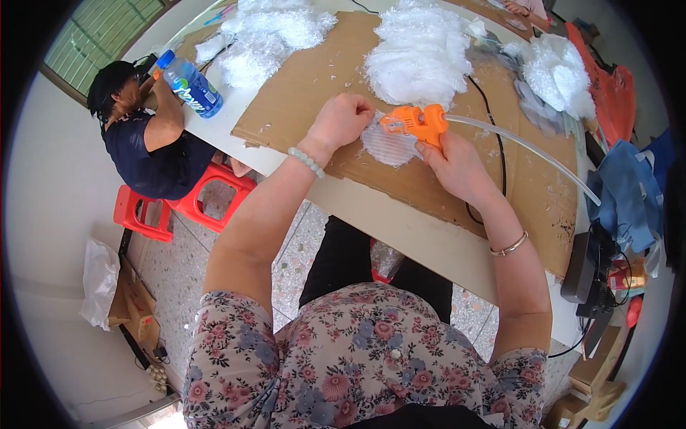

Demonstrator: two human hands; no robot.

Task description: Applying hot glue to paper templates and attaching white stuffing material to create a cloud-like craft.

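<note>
My right hand [456,166] is wrapped round the handle of an orange hot glue gun [421,123]. A long translucent glue stick [525,141] runs out of its back, bending down to the right. The gun's nozzle end points left, over a round white mesh-like piece [389,146] lying on the cardboard [307,93]. At the upper left of that piece is my left hand [341,120], fingers curled and pinched together; what they hold, if anything, is hidden. A black cord [501,154] lies on the cardboard beyond my right hand.
Fluffy white shredded material lies in piles [418,53] at the back. A water bottle with a blue cap [191,84] stands at the table's left edge. Beside it another person [153,136] sits by red stools [214,196]. Blue cloth [629,189] hangs on the right.
</note>
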